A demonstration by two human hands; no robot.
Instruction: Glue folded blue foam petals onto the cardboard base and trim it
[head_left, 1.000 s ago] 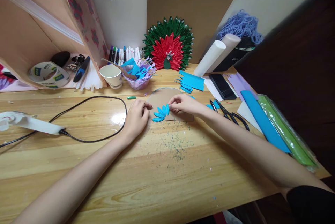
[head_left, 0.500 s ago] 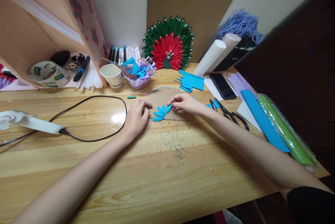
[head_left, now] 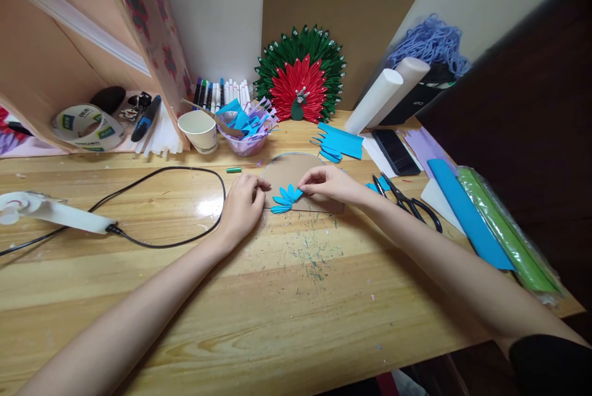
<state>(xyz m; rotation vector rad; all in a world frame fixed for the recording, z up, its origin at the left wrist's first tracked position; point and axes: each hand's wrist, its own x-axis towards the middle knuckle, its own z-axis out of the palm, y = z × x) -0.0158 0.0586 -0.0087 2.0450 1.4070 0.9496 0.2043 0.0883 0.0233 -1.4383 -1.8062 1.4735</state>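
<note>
A half-round piece of brown cardboard [head_left: 289, 169] lies on the wooden table, with several blue paper petals [head_left: 283, 198] fanned along its front edge. My left hand [head_left: 243, 205] is curled, its fingertips pressing the cardboard's left edge. My right hand [head_left: 329, 184] pinches the rightmost blue petal against the cardboard, fingers closed on it. A finished red and green paper peacock fan [head_left: 300, 78] leans against the wall behind.
Scissors [head_left: 409, 205] and blue paper scraps lie right of my right hand, beside a phone [head_left: 395, 152] and rolled coloured sheets [head_left: 472, 217]. A glue gun [head_left: 50, 214] with a black cable [head_left: 176, 174] lies left. Paper cup [head_left: 200, 131], bowl of petals [head_left: 245, 127], markers and tape sit behind.
My right hand has pressed the newest blue petal down beside the others and shifted slightly. The left hand stays on the cardboard edge. The camera tilted a little.
</note>
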